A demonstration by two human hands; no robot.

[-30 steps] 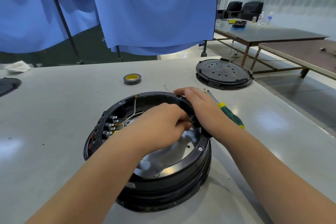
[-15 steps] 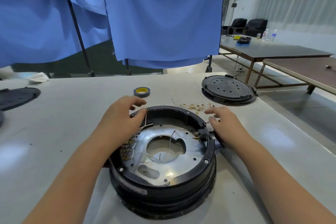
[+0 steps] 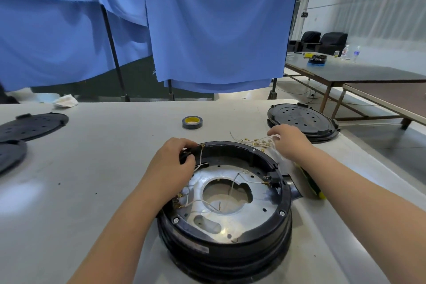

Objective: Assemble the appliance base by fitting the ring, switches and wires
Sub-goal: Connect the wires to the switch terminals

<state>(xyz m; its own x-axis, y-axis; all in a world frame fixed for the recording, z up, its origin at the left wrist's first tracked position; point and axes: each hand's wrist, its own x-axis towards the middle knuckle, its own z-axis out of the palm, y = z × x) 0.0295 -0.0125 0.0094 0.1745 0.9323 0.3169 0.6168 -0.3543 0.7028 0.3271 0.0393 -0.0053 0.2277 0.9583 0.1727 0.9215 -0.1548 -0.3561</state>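
Observation:
The round black appliance base (image 3: 283,219) stands in front of me, open side up, with a silver metal plate (image 3: 244,221) and thin white wires inside. My left hand (image 3: 171,163) grips the base's far left rim, fingers curled over the edge beside a wire with a brass terminal. My right hand (image 3: 291,143) reaches past the rim to a loose bunch of wires with brass terminals (image 3: 255,142) on the table, fingers curved down onto them. Whether it holds one I cannot tell.
A yellow-handled screwdriver (image 3: 312,185) lies right of the base, under my right forearm. A tape roll (image 3: 192,122) sits behind the base. Black perforated lids lie at far right (image 3: 302,122) and far left (image 3: 32,125). Blue curtains hang behind the table.
Both hands left the base's inside. The left went to the far left rim; the right moved out over the rim to the loose wires behind it. My view has tilted up.

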